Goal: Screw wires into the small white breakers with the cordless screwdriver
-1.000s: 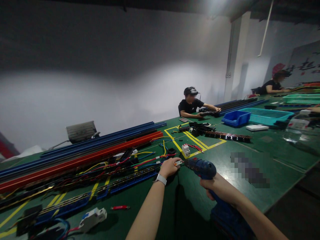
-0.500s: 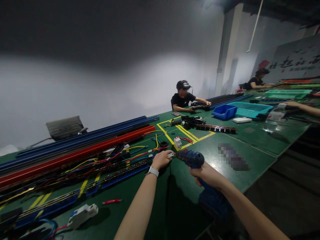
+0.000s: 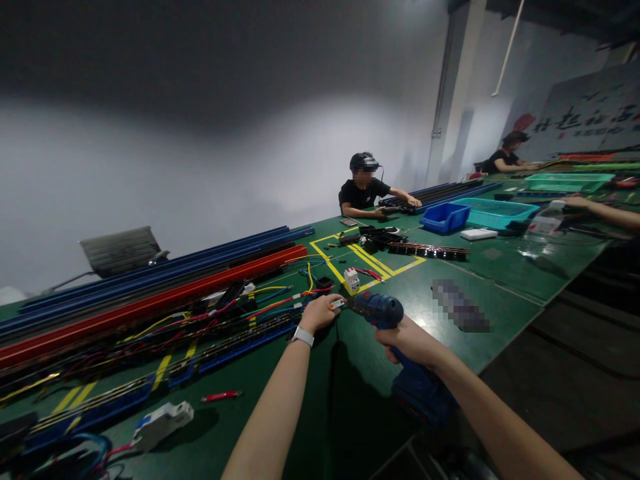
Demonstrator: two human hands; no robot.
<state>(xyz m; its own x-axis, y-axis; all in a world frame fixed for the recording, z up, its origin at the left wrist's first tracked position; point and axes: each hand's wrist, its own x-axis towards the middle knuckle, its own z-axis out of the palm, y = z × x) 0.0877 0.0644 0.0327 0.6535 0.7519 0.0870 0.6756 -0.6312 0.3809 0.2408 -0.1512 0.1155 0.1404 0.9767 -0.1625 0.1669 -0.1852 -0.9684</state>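
Head view over a green table [image 3: 500, 267]; I take the yellow taped square [image 3: 326, 261] on it as my landmark; just off the square's near corner, my left hand [image 3: 320, 312] has thumb and fingertips pinched together on a small white and orange part [image 3: 338, 304]; a white wristband [image 3: 301, 336] circles that wrist; the part meets the nose of a blue cordless drill [image 3: 377, 310], which lies roughly level on the near side of the square, nose toward the left hand; whether the drill touches the table I cannot tell; my right hand [image 3: 407, 340] wraps the drill's grip, fingers clamped around it, the battery end pointing back toward me; at the square's near corner stands a white circuit breaker [image 3: 352, 279]; along the square's right side lies a long black strip [image 3: 430, 251]; farther right of the square sit a blue bin [image 3: 444, 218] and a teal tray [image 3: 493, 212]; beyond the square's far side a co-worker in a black shirt [image 3: 363, 193] rests both hands on a dark object; left of the square run a red rail [image 3: 150, 307] and blue rails [image 3: 165, 270], with a tangle of coloured wires [image 3: 260, 307] beside them; well left of the square and nearer to me lie a second white breaker [image 3: 163, 420] and a small red tool [image 3: 221, 396]
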